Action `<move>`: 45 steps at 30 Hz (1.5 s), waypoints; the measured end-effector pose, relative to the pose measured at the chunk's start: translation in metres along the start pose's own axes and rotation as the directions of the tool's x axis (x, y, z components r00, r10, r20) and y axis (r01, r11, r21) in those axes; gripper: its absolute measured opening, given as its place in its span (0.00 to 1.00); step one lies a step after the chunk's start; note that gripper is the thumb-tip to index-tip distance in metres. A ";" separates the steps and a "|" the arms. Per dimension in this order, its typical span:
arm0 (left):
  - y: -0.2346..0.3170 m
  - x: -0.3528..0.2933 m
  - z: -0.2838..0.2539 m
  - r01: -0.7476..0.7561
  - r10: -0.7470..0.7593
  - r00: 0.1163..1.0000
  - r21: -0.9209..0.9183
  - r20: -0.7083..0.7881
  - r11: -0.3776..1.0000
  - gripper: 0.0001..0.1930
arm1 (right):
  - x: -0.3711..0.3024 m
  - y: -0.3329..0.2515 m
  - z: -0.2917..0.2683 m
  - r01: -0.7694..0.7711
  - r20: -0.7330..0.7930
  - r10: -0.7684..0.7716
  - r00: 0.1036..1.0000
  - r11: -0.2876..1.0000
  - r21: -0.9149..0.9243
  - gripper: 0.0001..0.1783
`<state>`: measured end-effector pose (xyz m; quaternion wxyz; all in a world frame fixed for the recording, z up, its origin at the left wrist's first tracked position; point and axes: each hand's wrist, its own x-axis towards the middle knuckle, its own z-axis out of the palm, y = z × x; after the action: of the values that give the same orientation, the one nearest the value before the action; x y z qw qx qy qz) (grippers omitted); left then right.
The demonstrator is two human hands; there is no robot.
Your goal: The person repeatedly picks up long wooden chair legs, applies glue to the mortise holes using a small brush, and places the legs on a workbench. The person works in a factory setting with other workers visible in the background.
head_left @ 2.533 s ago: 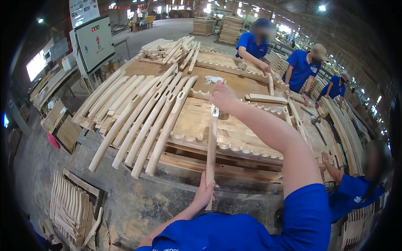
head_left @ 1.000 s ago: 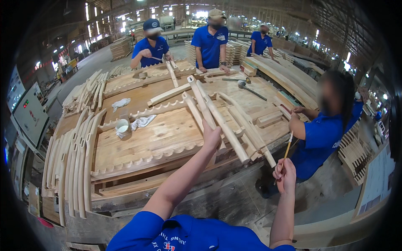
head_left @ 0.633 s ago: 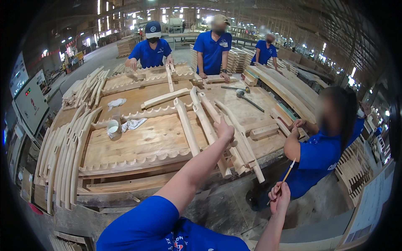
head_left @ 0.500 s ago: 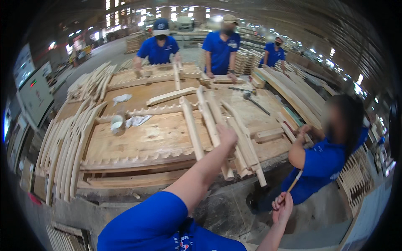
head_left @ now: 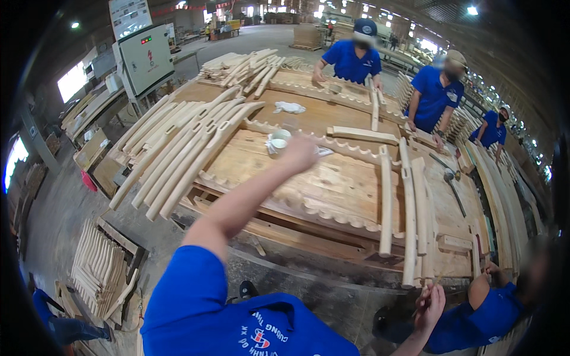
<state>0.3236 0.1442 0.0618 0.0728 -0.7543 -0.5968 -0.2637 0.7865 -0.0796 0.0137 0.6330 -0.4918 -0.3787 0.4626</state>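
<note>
Bright blue shirt (head_left: 234,323), red-and-white emblem (head_left: 259,339) on its front, white lettering (head_left: 277,336) curving around the emblem, short loose sleeve (head_left: 191,276) to the emblem's left, left hand (head_left: 300,153) and right hand (head_left: 432,305) bare, dark shoe (head_left: 248,289) beyond the emblem.

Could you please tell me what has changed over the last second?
The left hand let go of the wooden pieces on the right and moved leftward, close to the cup. The right hand still holds the brush; the cup stayed put.
</note>
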 end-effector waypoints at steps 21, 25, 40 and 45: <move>-0.173 -0.358 -0.144 0.711 -0.602 0.683 -0.189 0.415 0.677 0.34 | 0.106 0.061 0.603 0.369 0.621 -0.361 0.696 0.921 0.122 0.07; -0.162 -0.410 -0.128 0.769 -0.642 0.622 -0.196 0.449 0.608 0.36 | 0.080 0.066 0.600 0.176 0.679 -0.224 0.700 0.974 0.139 0.04; -0.157 -0.423 -0.091 0.752 -0.662 0.657 -0.258 0.361 0.606 0.33 | 0.029 0.142 0.627 0.709 0.792 -0.443 0.419 0.705 0.019 0.02; -0.182 -0.434 -0.080 0.752 -0.451 0.406 -0.571 0.795 -0.329 0.25 | 0.045 0.112 0.632 0.520 0.777 -0.333 0.534 0.854 0.009 0.05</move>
<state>0.0637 -0.2135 -0.1174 -0.6379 -0.1872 -0.5845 -0.4652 0.1846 0.1460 0.0505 0.4506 -0.2129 -0.7649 0.4081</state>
